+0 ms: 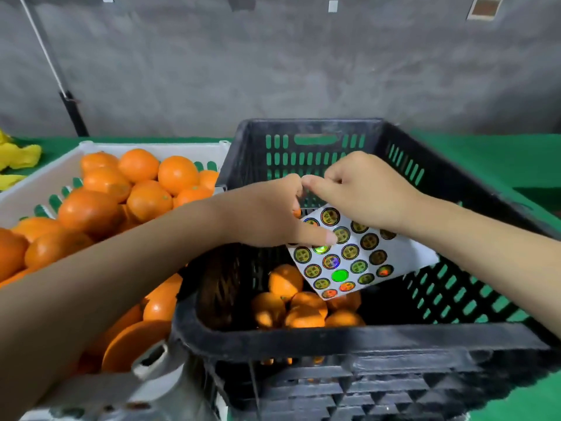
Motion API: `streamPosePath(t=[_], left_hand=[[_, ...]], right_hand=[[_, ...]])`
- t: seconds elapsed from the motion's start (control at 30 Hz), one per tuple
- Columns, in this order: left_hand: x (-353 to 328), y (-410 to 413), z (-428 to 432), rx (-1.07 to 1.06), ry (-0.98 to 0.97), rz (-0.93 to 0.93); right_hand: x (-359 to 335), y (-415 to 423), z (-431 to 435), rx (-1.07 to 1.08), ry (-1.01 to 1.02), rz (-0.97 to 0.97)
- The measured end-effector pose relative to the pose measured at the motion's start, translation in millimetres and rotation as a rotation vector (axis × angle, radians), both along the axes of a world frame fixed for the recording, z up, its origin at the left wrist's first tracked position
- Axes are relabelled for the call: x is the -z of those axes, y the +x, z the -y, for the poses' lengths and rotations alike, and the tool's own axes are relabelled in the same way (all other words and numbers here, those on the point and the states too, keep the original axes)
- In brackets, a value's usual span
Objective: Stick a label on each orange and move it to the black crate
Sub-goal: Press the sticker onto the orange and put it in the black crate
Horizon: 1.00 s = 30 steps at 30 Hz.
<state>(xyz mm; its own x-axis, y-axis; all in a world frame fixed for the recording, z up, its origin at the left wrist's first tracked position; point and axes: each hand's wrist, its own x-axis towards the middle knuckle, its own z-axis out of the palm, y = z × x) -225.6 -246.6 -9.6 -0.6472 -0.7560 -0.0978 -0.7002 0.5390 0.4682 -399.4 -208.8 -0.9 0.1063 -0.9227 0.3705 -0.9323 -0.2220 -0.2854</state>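
Observation:
Over the black crate [303,344] both hands meet at a white label sheet [349,259] carrying several round shiny labels. My left hand [267,214] curls its fingers round an orange [297,213], of which only a sliver shows, and its thumb lies on the sheet. My right hand [361,192] grips the sheet's upper edge with curled fingers, its thumb tip touching my left forefinger. Whether a peeled label sits between the fingertips is hidden. Several oranges [303,308] lie in the crate's bottom. A white crate [36,183] on the left is heaped with oranges [142,183].
Both crates stand side by side on a green table [501,159] in front of a grey wall. Yellow material [18,159] lies at the far left edge. A black pole [73,113] stands behind the white crate.

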Motion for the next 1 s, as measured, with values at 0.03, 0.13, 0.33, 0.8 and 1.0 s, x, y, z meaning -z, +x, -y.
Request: streamPosePath(t=[0.03, 0.13, 0.33, 0.8, 1.0], left_hand=[[-2.1, 1.2, 0.3, 0.007, 0.067, -0.074], [-7.6, 3.4, -1.2, 0.126, 0.114, -0.101], [-3.5, 6.4, -8.8, 0.182, -0.252, 0.247], [5.0, 12.6, -5.3, 0.048, -0.524, 0.187], [6.8, 11.9, -6.3, 0.071, -0.482, 0.228]], right_hand=[[-0.2, 0.6, -1.6, -0.021, 0.000, 0.076], [-2.5, 2.1, -5.9, -0.059, -0.020, 0.246], [4.2, 3.9, -3.3, 0.021, 0.032, 0.192], [66.9, 17.7, 12.1, -0.339, 0.845, -0.631], [86.4, 16.7, 17.6, -0.323, 0.935, -0.608]])
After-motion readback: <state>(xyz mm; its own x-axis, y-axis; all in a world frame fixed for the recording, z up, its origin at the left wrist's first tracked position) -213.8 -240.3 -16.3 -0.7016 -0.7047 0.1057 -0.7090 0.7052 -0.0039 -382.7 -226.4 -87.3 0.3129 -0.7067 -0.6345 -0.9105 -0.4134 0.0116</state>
